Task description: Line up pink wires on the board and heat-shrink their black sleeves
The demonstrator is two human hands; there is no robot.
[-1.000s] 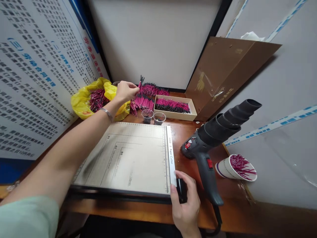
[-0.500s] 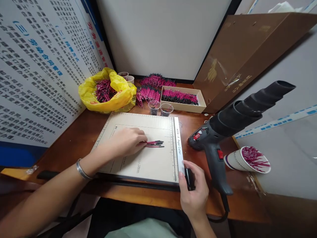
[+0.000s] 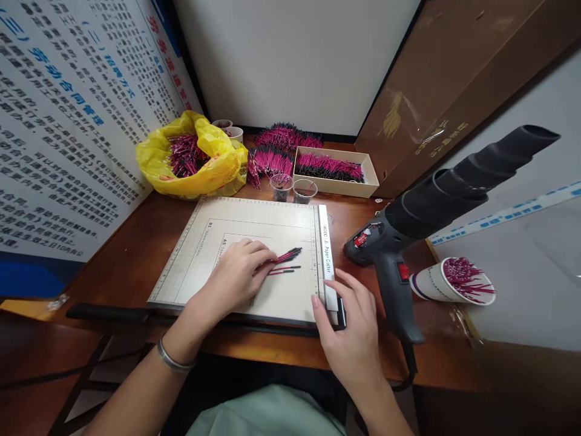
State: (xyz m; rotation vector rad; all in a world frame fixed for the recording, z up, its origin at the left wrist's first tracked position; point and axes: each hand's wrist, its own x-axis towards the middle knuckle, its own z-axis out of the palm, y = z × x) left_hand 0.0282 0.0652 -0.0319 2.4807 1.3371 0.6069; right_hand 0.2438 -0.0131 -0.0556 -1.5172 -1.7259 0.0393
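Note:
My left hand pinches a few thin magenta wires with black ends, low over the board of a paper cutter. A couple more such wires poke out beside its fingertips and lie on the board, pointing right. At the cutter's lower right corner is my right hand, thumb and fingers apart, with nothing held. Its fingertips reach over the white lettered strip along the cutter's right edge. A black handle sticks out at the cutter's front left.
Behind the cutter stand a yellow bag of wires, two clear cups, wire piles and a cream box holding more. To the right are a black heat gun and a paper cup full of wires.
My right hand has come off the black part at the cutter's lower right corner and opened. The wires in my left hand now angle up to the right, with two lying apart.

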